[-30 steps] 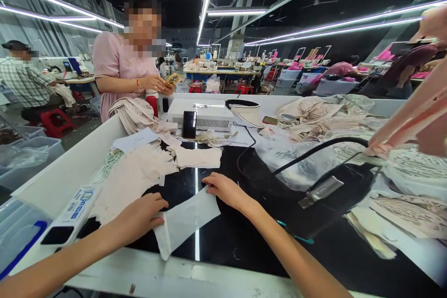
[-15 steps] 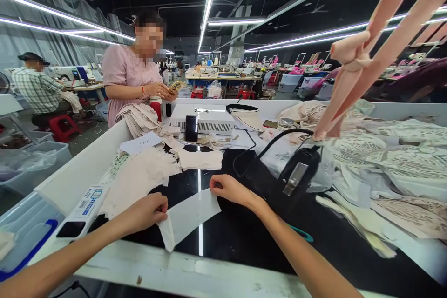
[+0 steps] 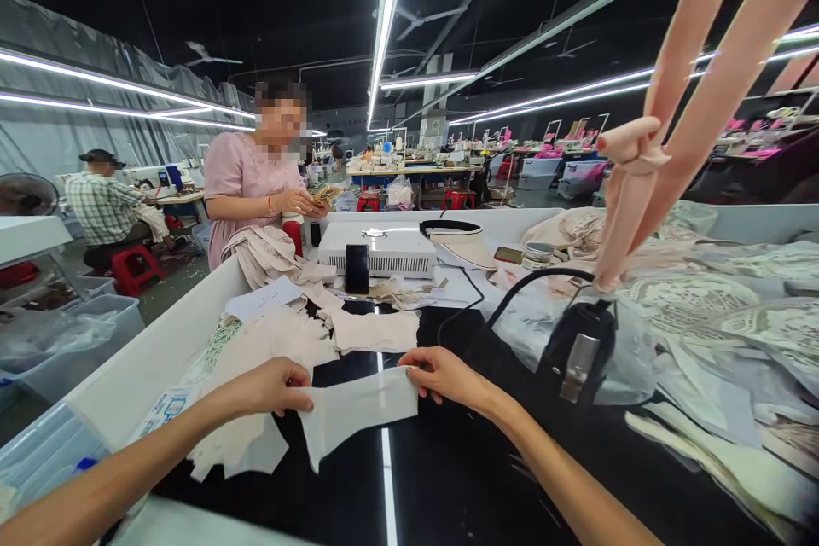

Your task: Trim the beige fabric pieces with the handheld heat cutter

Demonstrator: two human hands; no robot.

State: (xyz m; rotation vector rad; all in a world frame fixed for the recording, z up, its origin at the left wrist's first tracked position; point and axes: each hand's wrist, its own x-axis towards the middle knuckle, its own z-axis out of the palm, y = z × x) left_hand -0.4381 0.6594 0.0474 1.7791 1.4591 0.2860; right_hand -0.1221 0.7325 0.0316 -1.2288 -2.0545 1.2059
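Observation:
Between my two hands a white fabric piece (image 3: 362,411) is stretched over the glossy black tabletop (image 3: 345,503). My left hand (image 3: 281,386) pinches its left end, where a narrow part hangs down. My right hand (image 3: 441,375) grips the upper right corner between thumb and fingers. Just beyond lies a pale cut piece of fabric (image 3: 374,330). Left of that, a heap of cream fabric pieces (image 3: 275,339) spreads toward my left forearm, which covers part of it.
A black clamp-like device (image 3: 579,345) with a cable stands at right, tied to hanging pink straps (image 3: 630,188). Lace pieces (image 3: 697,299) are piled beyond it. A white metal box (image 3: 377,247), a phone (image 3: 357,269) and a visor (image 3: 457,243) are at the back. A co-worker (image 3: 249,179) stands at left.
The camera view has shifted, so the scene sits lower. My hands still hold the white fabric piece, which now lies more level, its right end lower relative to the left.

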